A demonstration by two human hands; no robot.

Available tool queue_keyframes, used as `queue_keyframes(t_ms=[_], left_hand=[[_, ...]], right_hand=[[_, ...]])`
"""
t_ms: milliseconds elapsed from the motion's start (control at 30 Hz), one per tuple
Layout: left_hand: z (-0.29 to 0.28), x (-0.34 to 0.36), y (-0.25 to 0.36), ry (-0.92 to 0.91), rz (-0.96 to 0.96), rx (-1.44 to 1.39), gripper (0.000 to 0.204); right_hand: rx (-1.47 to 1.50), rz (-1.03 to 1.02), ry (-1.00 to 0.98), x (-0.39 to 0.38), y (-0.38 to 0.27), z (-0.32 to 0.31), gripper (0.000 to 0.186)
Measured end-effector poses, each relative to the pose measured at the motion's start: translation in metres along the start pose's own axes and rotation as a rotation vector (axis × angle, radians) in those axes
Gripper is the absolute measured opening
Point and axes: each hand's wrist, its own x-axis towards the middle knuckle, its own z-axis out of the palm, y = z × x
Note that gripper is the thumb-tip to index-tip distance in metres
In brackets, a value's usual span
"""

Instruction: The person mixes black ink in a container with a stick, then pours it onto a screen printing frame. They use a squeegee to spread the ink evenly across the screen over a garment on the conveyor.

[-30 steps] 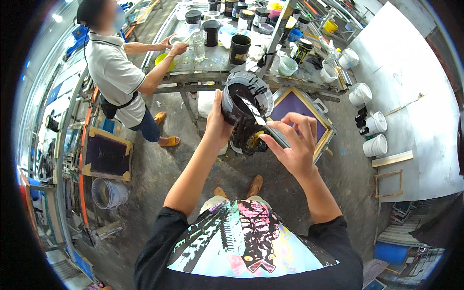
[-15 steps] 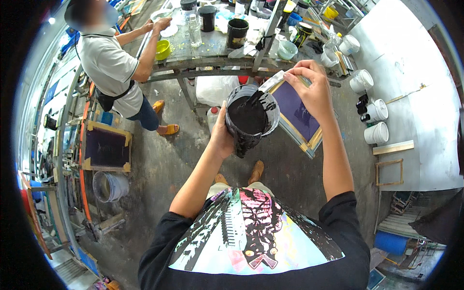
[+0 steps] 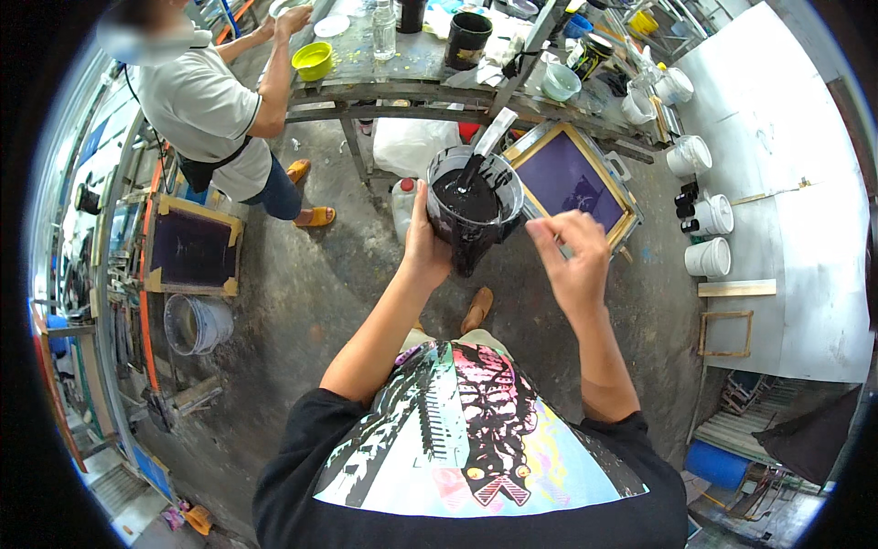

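Observation:
Wrapped around a clear plastic tub (image 3: 511, 190) from its left side is my left hand (image 3: 426, 245). Thick black ink (image 3: 457, 194) lies inside the tub, and black smears run down its outer wall. A spatula (image 3: 495, 134) with a pale handle and blackened lower part stands tilted in the ink, its handle leaning on the far rim. My right hand (image 3: 576, 265) hangs beside the tub on the right, apart from the spatula. Its fingers are loosely bent, with thumb and forefinger apart and nothing seen between them.
Ahead, a workbench (image 3: 416, 90) carries a yellow bowl (image 3: 313, 60), a glass bottle (image 3: 383, 32) and black tubs. A purple-meshed screen frame (image 3: 565, 178) leans below it. Another person (image 3: 206, 110) stands at the left. White buckets (image 3: 708, 257) line the right wall.
My right hand has let go of the spatula and come down nearer to me. The spatula now rests by itself in the tub. My view has shifted slightly.

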Motion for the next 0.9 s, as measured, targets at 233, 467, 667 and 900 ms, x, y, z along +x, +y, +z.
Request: queue_keyframes(t_ms=[233, 467, 667, 900], left_hand=[[-0.002, 0.009, -0.004, -0.013, 0.099, -0.052, 0.064], [-0.004, 0.010, -0.020, 0.103, 0.321, 0.070, 0.048], [-0.028, 0.016, -0.045, 0.035, 0.365, 0.091, 0.053], [-0.039, 0.009, -0.069, 0.136, 0.299, 0.164, 0.049]], right_hand=[[-0.026, -0.042, -0.078, 0.001, -0.022, 0.020, 0.015], [0.305, 0.211, -0.397, 0.000, -0.029, 0.000, 0.013], [0.434, 0.257, -0.549, 0.007, -0.026, -0.006, 0.016], [0.681, 0.461, -0.625, 0.019, -0.019, -0.010, 0.017]])
